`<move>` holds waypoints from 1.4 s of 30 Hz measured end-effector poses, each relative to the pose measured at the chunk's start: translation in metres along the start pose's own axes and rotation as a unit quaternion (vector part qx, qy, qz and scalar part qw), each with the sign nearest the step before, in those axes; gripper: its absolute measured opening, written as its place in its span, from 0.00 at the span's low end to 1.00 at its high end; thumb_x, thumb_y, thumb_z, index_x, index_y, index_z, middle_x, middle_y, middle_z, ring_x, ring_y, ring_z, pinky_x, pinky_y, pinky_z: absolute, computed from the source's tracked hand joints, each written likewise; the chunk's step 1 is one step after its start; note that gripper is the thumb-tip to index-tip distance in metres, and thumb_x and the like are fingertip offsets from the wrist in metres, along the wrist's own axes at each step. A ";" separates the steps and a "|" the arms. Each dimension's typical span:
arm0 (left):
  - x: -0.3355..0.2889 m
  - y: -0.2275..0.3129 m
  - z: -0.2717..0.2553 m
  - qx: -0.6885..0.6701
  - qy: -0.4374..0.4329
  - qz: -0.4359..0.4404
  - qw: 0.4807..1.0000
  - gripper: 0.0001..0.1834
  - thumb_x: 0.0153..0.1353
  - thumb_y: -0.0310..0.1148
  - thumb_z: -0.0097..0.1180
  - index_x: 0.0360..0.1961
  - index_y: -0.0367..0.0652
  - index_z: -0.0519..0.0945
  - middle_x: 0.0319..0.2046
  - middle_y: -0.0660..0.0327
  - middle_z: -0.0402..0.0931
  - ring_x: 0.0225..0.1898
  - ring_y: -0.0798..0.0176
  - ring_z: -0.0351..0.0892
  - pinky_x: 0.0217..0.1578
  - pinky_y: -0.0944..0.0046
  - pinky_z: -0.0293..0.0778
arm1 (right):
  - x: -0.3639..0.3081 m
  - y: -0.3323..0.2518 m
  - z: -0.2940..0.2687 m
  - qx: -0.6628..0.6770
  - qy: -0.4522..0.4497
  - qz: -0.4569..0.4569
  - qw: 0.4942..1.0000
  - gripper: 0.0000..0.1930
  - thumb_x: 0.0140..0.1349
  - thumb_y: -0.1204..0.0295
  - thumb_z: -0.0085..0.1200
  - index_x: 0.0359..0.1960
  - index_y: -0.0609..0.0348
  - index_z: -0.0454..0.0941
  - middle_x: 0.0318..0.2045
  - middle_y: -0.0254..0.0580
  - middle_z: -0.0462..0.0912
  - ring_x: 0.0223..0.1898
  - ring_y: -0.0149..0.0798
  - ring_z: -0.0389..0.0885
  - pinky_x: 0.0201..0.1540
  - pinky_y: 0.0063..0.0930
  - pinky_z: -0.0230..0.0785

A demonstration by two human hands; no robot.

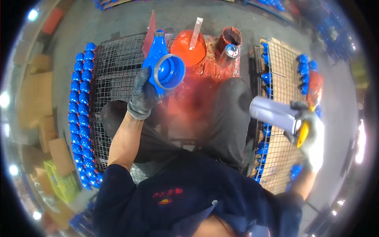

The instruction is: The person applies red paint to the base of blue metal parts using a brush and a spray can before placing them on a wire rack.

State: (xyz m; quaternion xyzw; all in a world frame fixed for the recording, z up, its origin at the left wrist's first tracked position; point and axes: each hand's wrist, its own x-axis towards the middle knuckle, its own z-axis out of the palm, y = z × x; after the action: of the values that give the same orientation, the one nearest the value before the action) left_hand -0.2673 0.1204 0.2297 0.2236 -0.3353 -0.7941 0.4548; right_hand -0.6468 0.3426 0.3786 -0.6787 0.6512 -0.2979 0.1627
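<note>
Blue fitting held in the left grip, cylinder and brush in the right

The fitting (162, 67) is up in front of the person, left of the paint tub, with its narrow neck pointing away and its wide round mouth turned up and to the right. The mouth has a bare grey rim. The left grip (143, 94), in a dark grey glove, is clamped on the fitting at its lower left side, so most of the piece stands beyond and to the right of the fingers. The fingers underneath are hidden.

The right grip (310, 136), in a pale glove with dark fingertips, is well apart from the fitting. It is closed around one end of a pale grey cylinder (272, 112), whose other end points left, and also holds a brush (315, 87) with a red head and yellow handle.

Just beyond the fitting stands a thin red panel (149, 35); whether they touch, I cannot tell. To the right, a red-smeared worktop (235, 72) carries the orange-red tub (182, 49) with a pale strip (196, 33) in it, a stained tin (232, 35) and a silver can (227, 59).

Wire racks (114, 67) flank the person, with rows of blue pieces (84, 98) along the left one. Farther left are cartons (37, 94) and a yellow crate (61, 179).
</note>
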 end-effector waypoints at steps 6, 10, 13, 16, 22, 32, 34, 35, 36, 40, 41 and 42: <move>-0.014 0.008 -0.009 0.113 -0.038 0.036 0.992 0.43 0.58 0.62 0.63 0.64 0.38 0.71 0.40 0.61 0.81 0.32 0.68 0.79 0.30 0.69 0.74 | 0.032 -0.020 0.061 0.225 -0.299 -0.087 0.923 0.25 0.43 0.73 0.77 0.44 0.51 0.78 0.49 0.46 0.87 0.49 0.47 0.87 0.52 0.37 0.78; -0.022 0.013 -0.014 0.120 -0.009 0.049 0.991 0.41 0.54 0.57 0.69 0.61 0.40 0.75 0.39 0.65 0.81 0.33 0.73 0.77 0.31 0.72 0.72 | 0.009 -0.028 0.173 0.488 -0.219 -0.025 0.844 0.33 0.46 0.82 0.74 0.53 0.49 0.69 0.58 0.49 0.80 0.52 0.44 0.84 0.54 0.42 0.77; -0.026 0.018 -0.020 0.125 -0.001 0.045 0.991 0.40 0.53 0.57 0.71 0.60 0.41 0.75 0.39 0.65 0.81 0.33 0.74 0.77 0.31 0.73 0.72 | -0.016 -0.016 0.233 0.613 -0.128 0.069 0.776 0.37 0.46 0.90 0.66 0.58 0.48 0.65 0.60 0.53 0.75 0.53 0.44 0.80 0.56 0.41 0.74; -0.027 0.017 -0.028 0.163 0.016 0.064 0.984 0.44 0.55 0.61 0.67 0.62 0.38 0.73 0.38 0.59 0.83 0.32 0.64 0.83 0.31 0.65 0.80 | -0.024 -0.022 0.248 0.560 -0.091 0.104 0.817 0.40 0.46 0.91 0.64 0.60 0.46 0.64 0.60 0.54 0.74 0.54 0.43 0.79 0.58 0.39 0.72; -0.020 0.011 -0.011 0.114 0.041 0.110 0.986 0.43 0.53 0.52 0.73 0.65 0.43 0.71 0.46 0.62 0.80 0.36 0.71 0.80 0.31 0.72 0.76 | -0.036 -0.031 0.246 0.509 -0.076 0.043 0.856 0.41 0.51 0.87 0.67 0.66 0.52 0.61 0.59 0.52 0.74 0.58 0.41 0.76 0.60 0.37 0.70; -0.016 0.008 -0.023 0.124 0.031 0.113 0.985 0.51 0.49 0.51 0.76 0.70 0.42 0.65 0.56 0.59 0.75 0.55 0.62 0.78 0.55 0.62 0.77 | 0.079 -0.132 0.191 0.800 -0.187 0.120 0.557 0.12 0.61 0.77 0.57 0.43 0.55 0.68 0.30 0.33 0.67 0.32 0.29 0.69 0.35 0.27 0.69; -0.014 0.006 -0.023 0.120 0.018 0.116 0.986 0.51 0.48 0.52 0.76 0.70 0.42 0.66 0.58 0.59 0.74 0.58 0.60 0.76 0.59 0.59 0.75 | 0.088 -0.132 0.200 0.601 -0.075 -0.082 0.792 0.28 0.51 0.87 0.64 0.54 0.57 0.70 0.37 0.35 0.71 0.36 0.32 0.75 0.40 0.29 0.73; -0.015 0.006 -0.026 0.120 0.019 0.117 0.986 0.51 0.48 0.52 0.76 0.70 0.42 0.66 0.58 0.59 0.74 0.58 0.60 0.76 0.59 0.59 0.75 | 0.094 -0.126 0.204 0.419 -0.001 -0.188 0.888 0.33 0.49 0.84 0.68 0.57 0.57 0.69 0.42 0.39 0.74 0.41 0.36 0.78 0.45 0.31 0.74; -0.016 0.006 -0.028 0.124 0.023 0.113 0.986 0.51 0.48 0.52 0.76 0.70 0.43 0.66 0.59 0.59 0.74 0.58 0.60 0.76 0.59 0.59 0.75 | 0.100 -0.121 0.208 0.220 0.113 -0.258 0.934 0.38 0.46 0.82 0.72 0.61 0.57 0.67 0.48 0.44 0.78 0.46 0.41 0.82 0.51 0.34 0.76; -0.017 0.004 -0.029 0.121 0.031 0.111 0.986 0.51 0.47 0.52 0.77 0.69 0.45 0.66 0.59 0.58 0.73 0.58 0.60 0.76 0.59 0.58 0.75 | 0.099 -0.106 0.229 0.319 0.122 -0.202 0.918 0.39 0.45 0.79 0.74 0.60 0.58 0.67 0.53 0.49 0.78 0.52 0.44 0.82 0.56 0.36 0.75; -0.017 0.004 -0.030 0.127 0.030 0.113 0.985 0.51 0.47 0.52 0.77 0.69 0.45 0.66 0.59 0.58 0.73 0.57 0.60 0.76 0.59 0.58 0.75 | 0.099 -0.105 0.230 0.337 0.126 -0.192 0.913 0.39 0.45 0.78 0.75 0.60 0.58 0.67 0.53 0.50 0.78 0.53 0.45 0.82 0.57 0.37 0.75; -0.018 0.004 -0.029 0.134 0.035 0.119 0.983 0.52 0.46 0.53 0.77 0.69 0.45 0.66 0.59 0.58 0.73 0.57 0.60 0.76 0.59 0.58 0.76 | 0.100 -0.105 0.231 0.350 0.134 -0.212 0.903 0.39 0.46 0.79 0.75 0.60 0.58 0.67 0.53 0.51 0.78 0.53 0.45 0.82 0.57 0.37 0.75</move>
State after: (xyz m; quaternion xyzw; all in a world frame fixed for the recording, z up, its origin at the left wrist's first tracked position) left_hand -0.2371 0.1246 0.2139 0.2688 -0.4469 -0.6741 0.5232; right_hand -0.4241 0.2164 0.2844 -0.6537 0.3620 -0.6223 0.2335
